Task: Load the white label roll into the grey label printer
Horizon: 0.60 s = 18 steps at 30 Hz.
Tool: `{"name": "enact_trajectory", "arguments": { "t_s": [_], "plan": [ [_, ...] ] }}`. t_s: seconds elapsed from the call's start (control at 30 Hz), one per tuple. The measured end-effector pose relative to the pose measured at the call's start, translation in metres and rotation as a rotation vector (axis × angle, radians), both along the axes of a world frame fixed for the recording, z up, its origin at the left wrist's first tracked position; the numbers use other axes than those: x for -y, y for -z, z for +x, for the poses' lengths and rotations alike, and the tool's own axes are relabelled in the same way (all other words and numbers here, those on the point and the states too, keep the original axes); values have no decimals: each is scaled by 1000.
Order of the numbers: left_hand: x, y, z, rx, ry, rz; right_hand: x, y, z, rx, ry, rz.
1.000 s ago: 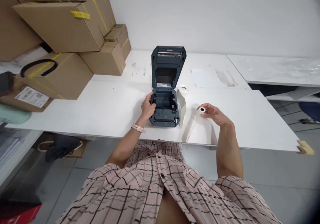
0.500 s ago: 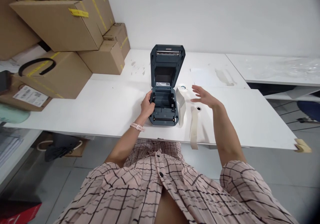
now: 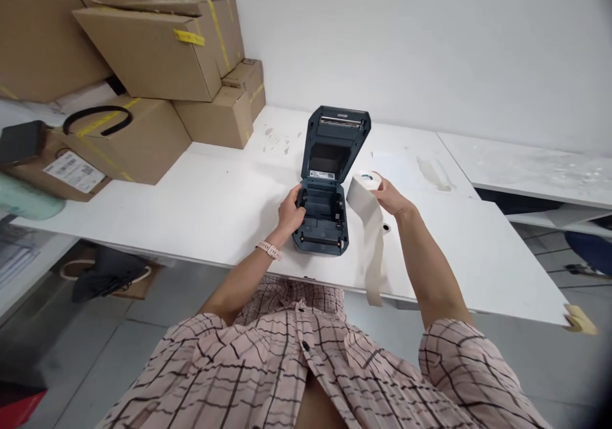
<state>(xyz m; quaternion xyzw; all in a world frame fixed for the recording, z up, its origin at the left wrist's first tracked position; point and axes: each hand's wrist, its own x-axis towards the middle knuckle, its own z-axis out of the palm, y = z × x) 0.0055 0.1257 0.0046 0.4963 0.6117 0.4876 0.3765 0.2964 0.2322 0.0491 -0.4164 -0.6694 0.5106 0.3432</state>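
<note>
Roll (image 3: pixel 367 181): just right of the open printer (image 3: pixel 321 227), right grip (image 3: pixel 389 196) closed on its right side; can't tell if lifted. Left grip (image 3: pixel 289 213) pinches the printer's left rim, thumb over the edge. Roll probably light, firm when wound; loose paper tail (image 3: pixel 371 225) limp, creases easily. Best held by the sides, tail free. Printer likely heavier, stiff; hold the base. White tabletop (image 3: pixel 444 257), scuffed at back; boxes (image 3: pixel 148 56) stacked left, plain wall (image 3: pixel 406 46) behind.
</note>
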Motion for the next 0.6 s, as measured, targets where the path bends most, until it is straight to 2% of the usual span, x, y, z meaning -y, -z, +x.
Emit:
{"name": "enact_trajectory", "arguments": {
  "t_s": [0.07, 0.13, 0.23, 0.37, 0.6],
  "plan": [
    [0, 0, 0, -5, 1, 20, 14, -27, -16, 74, -133, 82],
    [0, -1, 0, -1, 2, 53, 25, -52, -41, 252, -277, 192],
    [0, -2, 2, -3, -14, 41, 33, -71, -83, 555, -448, 340],
    [0, -2, 2, 16, -10, 22, 30, -64, -116, 821, -501, 392],
    [2, -2, 2, 16, -9, 25, 23, -39, -131, 990, -455, 411]
  ]
}}
